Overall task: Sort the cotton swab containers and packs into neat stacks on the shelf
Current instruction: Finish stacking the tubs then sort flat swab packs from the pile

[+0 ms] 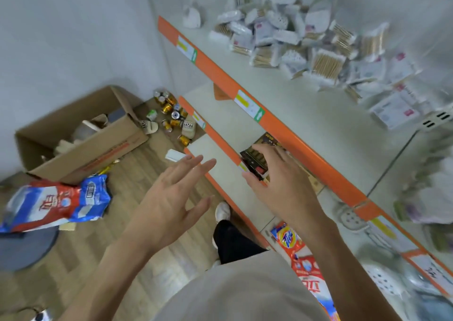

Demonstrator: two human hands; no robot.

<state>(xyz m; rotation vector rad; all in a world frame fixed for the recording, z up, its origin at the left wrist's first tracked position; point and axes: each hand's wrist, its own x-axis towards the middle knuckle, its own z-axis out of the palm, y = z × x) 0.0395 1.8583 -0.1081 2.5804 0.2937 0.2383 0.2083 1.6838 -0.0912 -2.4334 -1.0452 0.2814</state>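
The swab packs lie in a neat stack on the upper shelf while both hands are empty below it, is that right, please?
Not quite: the head view shows the swab packs in a loose, jumbled heap on the upper shelf, not a neat stack. Left hand and right hand are indeed empty below it.

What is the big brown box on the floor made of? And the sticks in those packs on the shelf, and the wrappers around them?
The box looks like cardboard: matte brown, with folded flaps. The sticks in the cotton swab packs look tan like wood or bamboo, though the blur leaves that open, with white fluffy tips, likely cotton. The wrappers seem to be thin clear plastic, since the sticks show through.
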